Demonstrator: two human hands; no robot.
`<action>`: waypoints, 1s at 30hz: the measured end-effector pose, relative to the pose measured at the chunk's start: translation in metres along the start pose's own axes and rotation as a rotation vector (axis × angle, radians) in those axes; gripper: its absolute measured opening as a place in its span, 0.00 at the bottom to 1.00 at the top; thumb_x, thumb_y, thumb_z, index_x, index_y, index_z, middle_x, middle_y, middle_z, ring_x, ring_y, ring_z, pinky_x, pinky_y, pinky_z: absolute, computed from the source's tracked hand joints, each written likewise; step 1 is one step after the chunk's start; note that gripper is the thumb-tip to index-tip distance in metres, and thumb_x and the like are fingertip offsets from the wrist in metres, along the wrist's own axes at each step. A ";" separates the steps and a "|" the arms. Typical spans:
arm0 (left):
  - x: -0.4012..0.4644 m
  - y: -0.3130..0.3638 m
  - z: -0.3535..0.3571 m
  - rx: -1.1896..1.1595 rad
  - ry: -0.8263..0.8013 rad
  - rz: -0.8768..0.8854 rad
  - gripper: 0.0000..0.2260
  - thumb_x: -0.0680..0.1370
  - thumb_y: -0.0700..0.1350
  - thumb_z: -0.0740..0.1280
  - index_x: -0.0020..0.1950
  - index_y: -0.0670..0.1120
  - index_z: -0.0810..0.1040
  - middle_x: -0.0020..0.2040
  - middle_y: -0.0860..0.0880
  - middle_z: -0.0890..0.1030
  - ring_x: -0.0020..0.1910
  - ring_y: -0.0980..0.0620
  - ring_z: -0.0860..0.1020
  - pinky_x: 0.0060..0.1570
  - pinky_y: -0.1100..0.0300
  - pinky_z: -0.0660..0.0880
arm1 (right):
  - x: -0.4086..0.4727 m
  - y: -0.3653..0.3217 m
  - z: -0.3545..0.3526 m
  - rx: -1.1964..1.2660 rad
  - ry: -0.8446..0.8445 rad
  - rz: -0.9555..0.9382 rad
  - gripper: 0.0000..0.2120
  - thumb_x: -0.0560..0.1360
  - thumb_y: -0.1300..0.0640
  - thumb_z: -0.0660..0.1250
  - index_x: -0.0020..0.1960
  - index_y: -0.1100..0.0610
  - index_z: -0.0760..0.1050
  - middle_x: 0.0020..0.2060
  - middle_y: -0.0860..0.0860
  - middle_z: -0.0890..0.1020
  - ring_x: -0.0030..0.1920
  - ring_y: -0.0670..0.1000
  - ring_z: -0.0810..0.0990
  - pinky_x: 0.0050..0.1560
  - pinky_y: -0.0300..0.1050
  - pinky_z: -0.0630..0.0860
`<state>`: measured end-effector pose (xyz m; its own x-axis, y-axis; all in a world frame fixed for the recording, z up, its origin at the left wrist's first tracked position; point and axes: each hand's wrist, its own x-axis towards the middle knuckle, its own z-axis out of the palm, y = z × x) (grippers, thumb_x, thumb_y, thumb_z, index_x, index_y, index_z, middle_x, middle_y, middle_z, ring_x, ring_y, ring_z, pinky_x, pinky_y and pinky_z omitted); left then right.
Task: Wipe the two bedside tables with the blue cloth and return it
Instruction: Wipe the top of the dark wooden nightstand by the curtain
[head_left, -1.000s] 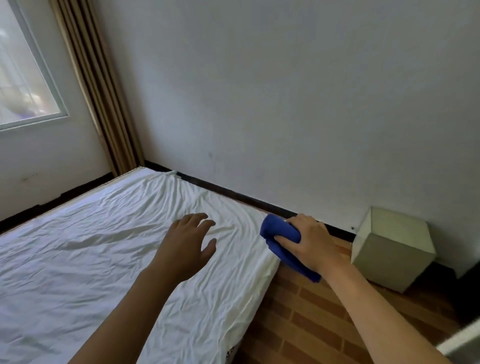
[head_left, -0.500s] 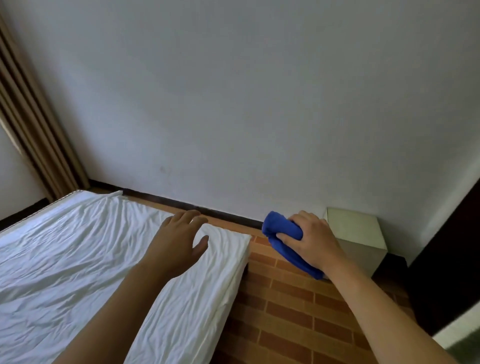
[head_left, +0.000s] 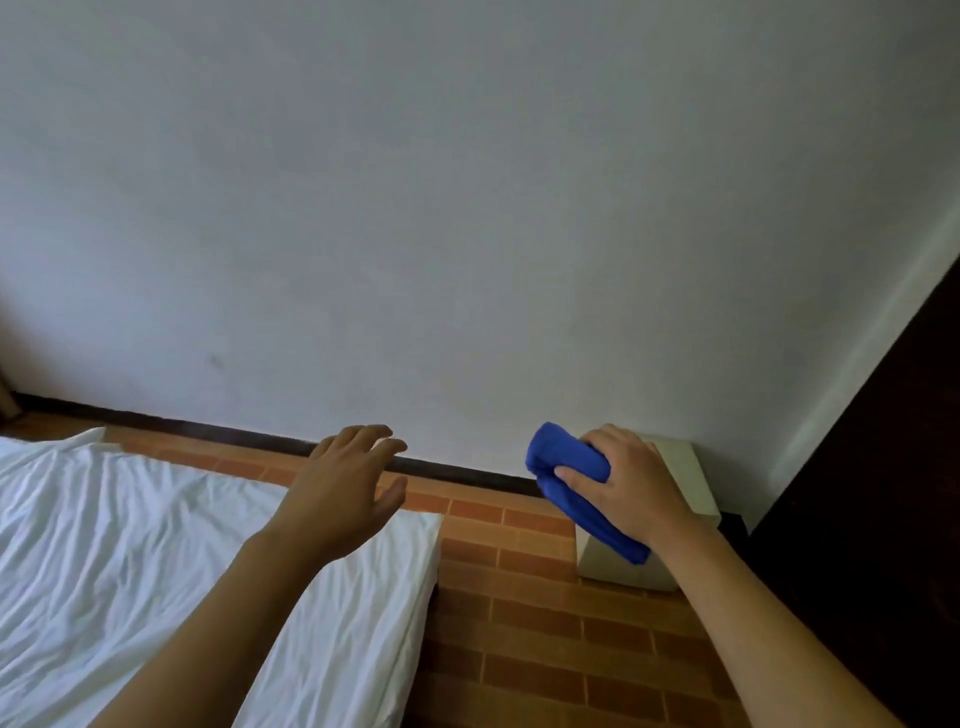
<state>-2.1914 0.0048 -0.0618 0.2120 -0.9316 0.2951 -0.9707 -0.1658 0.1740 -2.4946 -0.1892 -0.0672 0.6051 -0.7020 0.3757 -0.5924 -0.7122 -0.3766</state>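
Note:
My right hand (head_left: 631, 480) grips the bunched blue cloth (head_left: 569, 470), fingers curled round it, and holds it in front of a small pale cube-shaped bedside table (head_left: 685, 480) that stands on the floor against the wall. My hand and the cloth hide much of the table's top and front; whether the cloth touches the table I cannot tell. My left hand (head_left: 345, 493) hovers with fingers spread over the corner of the white-sheeted bed (head_left: 130, 561), holding nothing. Only this one bedside table is in view.
A brick-patterned orange floor (head_left: 535, 649) runs between the bed and the table. A plain white wall (head_left: 467, 208) with a dark skirting strip (head_left: 218, 431) lies ahead. A dark panel (head_left: 883, 493) fills the right edge.
The view has swung right, away from the window and curtain. The bedside table has come closer, and my right hand with the cloth now lies in front of it. My left hand stays spread.

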 end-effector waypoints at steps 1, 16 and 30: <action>0.017 -0.008 0.004 -0.008 -0.001 0.007 0.20 0.80 0.58 0.61 0.71 0.54 0.73 0.73 0.53 0.73 0.73 0.52 0.68 0.72 0.51 0.66 | 0.015 0.004 0.004 -0.013 0.003 0.001 0.08 0.78 0.40 0.68 0.48 0.42 0.75 0.40 0.38 0.76 0.40 0.41 0.75 0.47 0.46 0.76; 0.222 -0.078 0.060 -0.010 -0.042 0.095 0.21 0.81 0.58 0.61 0.72 0.53 0.72 0.74 0.51 0.72 0.74 0.50 0.68 0.72 0.51 0.66 | 0.186 0.077 0.043 -0.076 0.021 0.055 0.11 0.78 0.37 0.64 0.50 0.44 0.75 0.41 0.38 0.76 0.41 0.41 0.76 0.51 0.48 0.76; 0.442 -0.049 0.151 0.010 -0.039 0.014 0.21 0.82 0.59 0.60 0.72 0.53 0.72 0.74 0.51 0.72 0.73 0.50 0.69 0.72 0.50 0.67 | 0.369 0.261 0.064 -0.020 -0.011 0.025 0.11 0.79 0.39 0.67 0.49 0.47 0.77 0.41 0.41 0.77 0.41 0.44 0.77 0.50 0.52 0.77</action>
<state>-2.0668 -0.4471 -0.0817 0.1938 -0.9459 0.2604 -0.9747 -0.1555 0.1608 -2.3916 -0.6338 -0.0805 0.5961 -0.7194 0.3566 -0.6175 -0.6946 -0.3690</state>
